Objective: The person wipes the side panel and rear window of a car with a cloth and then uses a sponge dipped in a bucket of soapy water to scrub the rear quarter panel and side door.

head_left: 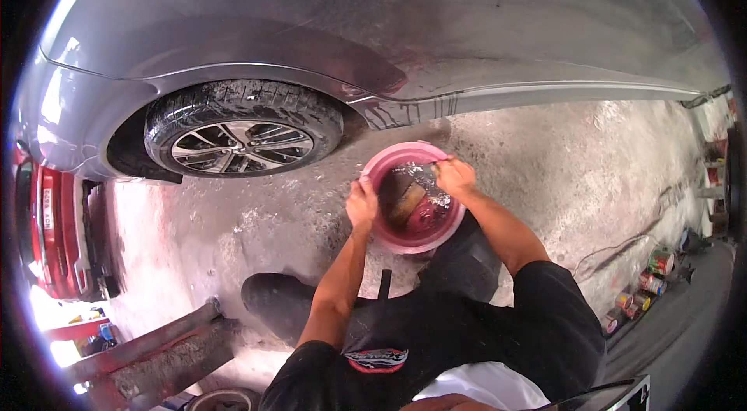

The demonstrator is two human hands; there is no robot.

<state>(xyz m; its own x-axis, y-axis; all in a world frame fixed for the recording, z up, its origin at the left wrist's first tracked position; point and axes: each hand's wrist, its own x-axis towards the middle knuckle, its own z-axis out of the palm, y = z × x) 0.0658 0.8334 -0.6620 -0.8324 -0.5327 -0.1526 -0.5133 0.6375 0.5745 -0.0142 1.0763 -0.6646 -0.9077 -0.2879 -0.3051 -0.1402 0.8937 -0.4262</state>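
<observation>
A pink plastic basin [408, 245] is held in front of me by its rim, low over the concrete floor. My left hand [362, 201] grips the left side of the rim, thumb on top. At the upper right of the rim, my right hand [456, 175] is closed on the edge. Dark, bubbly water [429, 177] lies inside, with a yellowish-brown block, perhaps a sponge [408, 204], in it. Beyond the basin stands a grey car; its lower body panel [408, 110] has wet drip marks. Whether the basin touches the floor cannot be told.
The car's wheel [242, 145] is at the upper left. A red vehicle [58, 230] stands at far left. A long beam [163, 352] lies at lower left, near a round object [224, 400]. Several cans [652, 282] line the right side, beside a thin cable [618, 247].
</observation>
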